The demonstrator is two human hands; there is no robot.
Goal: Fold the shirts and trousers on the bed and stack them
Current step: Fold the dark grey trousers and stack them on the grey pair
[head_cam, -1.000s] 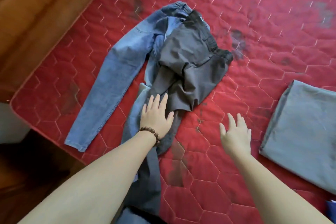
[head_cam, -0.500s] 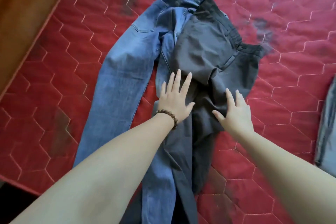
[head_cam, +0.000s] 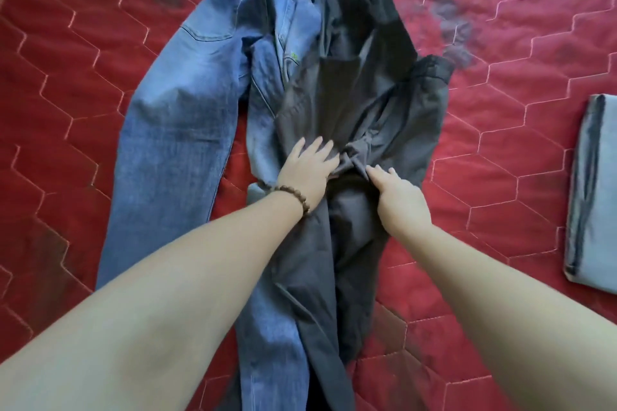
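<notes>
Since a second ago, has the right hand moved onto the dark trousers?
Yes. The right hand has come in leftward off the bare red quilt onto the dark grey trousers, close beside the left hand.

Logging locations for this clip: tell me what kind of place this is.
Probably a bedroom: a red quilted bed cover fills the view, with jeans and dark trousers spread on it and a folded garment set aside.
</notes>
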